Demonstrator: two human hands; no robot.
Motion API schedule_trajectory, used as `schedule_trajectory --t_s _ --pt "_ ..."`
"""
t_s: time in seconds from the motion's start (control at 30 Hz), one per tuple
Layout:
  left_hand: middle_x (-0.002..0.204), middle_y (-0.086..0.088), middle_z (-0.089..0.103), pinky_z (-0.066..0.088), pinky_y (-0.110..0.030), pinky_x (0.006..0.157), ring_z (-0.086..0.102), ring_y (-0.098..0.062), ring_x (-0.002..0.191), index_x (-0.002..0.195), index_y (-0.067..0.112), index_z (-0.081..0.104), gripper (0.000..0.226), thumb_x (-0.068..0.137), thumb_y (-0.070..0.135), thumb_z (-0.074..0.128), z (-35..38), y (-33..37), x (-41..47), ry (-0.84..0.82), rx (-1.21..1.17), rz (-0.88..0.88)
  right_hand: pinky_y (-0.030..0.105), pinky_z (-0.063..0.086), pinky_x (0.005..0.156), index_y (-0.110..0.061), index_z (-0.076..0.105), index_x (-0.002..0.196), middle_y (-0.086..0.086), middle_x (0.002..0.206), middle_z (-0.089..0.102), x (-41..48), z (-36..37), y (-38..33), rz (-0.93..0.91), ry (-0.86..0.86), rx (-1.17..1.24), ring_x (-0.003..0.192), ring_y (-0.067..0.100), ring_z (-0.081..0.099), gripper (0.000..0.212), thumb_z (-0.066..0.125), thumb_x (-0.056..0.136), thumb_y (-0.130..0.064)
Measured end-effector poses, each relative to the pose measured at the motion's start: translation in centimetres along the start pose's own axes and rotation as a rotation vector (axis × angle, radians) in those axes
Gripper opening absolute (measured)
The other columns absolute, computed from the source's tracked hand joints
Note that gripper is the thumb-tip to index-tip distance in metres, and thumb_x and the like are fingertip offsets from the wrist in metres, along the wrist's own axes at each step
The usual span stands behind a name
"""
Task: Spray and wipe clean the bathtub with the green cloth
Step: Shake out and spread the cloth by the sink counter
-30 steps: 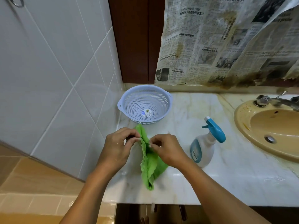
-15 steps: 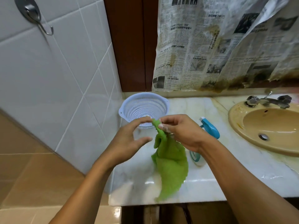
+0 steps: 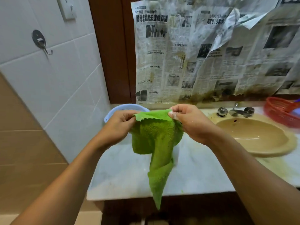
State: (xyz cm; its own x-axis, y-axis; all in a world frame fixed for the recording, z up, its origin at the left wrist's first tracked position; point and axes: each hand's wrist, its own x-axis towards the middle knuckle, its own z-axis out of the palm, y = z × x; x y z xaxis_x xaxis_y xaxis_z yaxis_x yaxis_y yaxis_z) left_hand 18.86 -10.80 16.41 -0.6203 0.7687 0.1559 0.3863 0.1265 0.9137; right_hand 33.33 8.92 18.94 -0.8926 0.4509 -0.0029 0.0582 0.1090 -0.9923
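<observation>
Mid-frame: left hand (image 3: 119, 125) and right hand (image 3: 189, 121) each pinch the green cloth (image 3: 154, 143) by its top edge. Cloth hangs over the marble counter (image 3: 123, 172).

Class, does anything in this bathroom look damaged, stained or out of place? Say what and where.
The newspaper covering the wall above the sink is torn and peeling at upper right, and stained brown along its bottom edge.

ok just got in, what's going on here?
A person holds the green cloth up above the marble counter. The left hand and right hand each pinch its top edge; the rest hangs down. A pale blue colander sits behind the hands, a beige sink to the right. No wiping under way.
</observation>
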Motion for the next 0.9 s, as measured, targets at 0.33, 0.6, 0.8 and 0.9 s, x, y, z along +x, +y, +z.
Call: schedule_trajectory --t_s 0.33,0.6,0.8,0.9 --pt "0.079 0.000 0.063 0.048 -0.023 0.066 0.055 -0.003 0.066 0.100 0.016 0.067 0.011 0.103 0.012 0.057 7.7 4.1 -4.0 0.245 0.082 -0.058 0.028 0.048 0.066 -0.013 0.070 0.087 0.002 0.076 0.068 -5.9 -4.4 -0.7 -0.105 -0.060 -0.073 0.075 0.018 0.060 0.011 0.069 0.095 -0.005" --pt "0.072 -0.013 0.062 0.053 -0.031 0.045 0.064 -0.023 0.049 0.100 0.016 0.060 0.009 0.105 0.011 0.056 11.6 3.7 -6.8 0.478 -0.276 -0.196 0.039 0.048 0.073 -0.011 0.070 0.088 0.010 0.084 0.067 -7.8 -5.8 1.6 -0.110 -0.011 -0.081 0.080 0.021 0.060 0.012 0.066 0.097 -0.003" --pt "0.093 -0.018 0.074 0.066 -0.043 0.063 0.077 -0.038 0.073 0.104 0.016 0.052 0.011 0.111 0.011 0.045 7.5 1.2 -9.1 0.637 -0.573 -0.272 0.038 0.041 0.067 -0.011 0.056 0.082 0.008 0.077 0.051 -8.0 -8.9 4.3 0.015 0.214 -0.027 0.071 0.024 0.048 0.024 0.047 0.101 0.000" --pt "0.099 -0.015 0.069 0.065 -0.049 0.066 0.074 -0.038 0.083 0.100 0.020 0.047 0.019 0.110 0.006 0.040 4.7 -0.6 -9.8 0.726 -0.711 -0.280 0.035 0.040 0.064 -0.013 0.054 0.085 0.007 0.079 0.051 -8.2 -10.6 4.4 0.031 0.217 -0.055 0.074 0.024 0.048 0.017 0.061 0.097 -0.003"
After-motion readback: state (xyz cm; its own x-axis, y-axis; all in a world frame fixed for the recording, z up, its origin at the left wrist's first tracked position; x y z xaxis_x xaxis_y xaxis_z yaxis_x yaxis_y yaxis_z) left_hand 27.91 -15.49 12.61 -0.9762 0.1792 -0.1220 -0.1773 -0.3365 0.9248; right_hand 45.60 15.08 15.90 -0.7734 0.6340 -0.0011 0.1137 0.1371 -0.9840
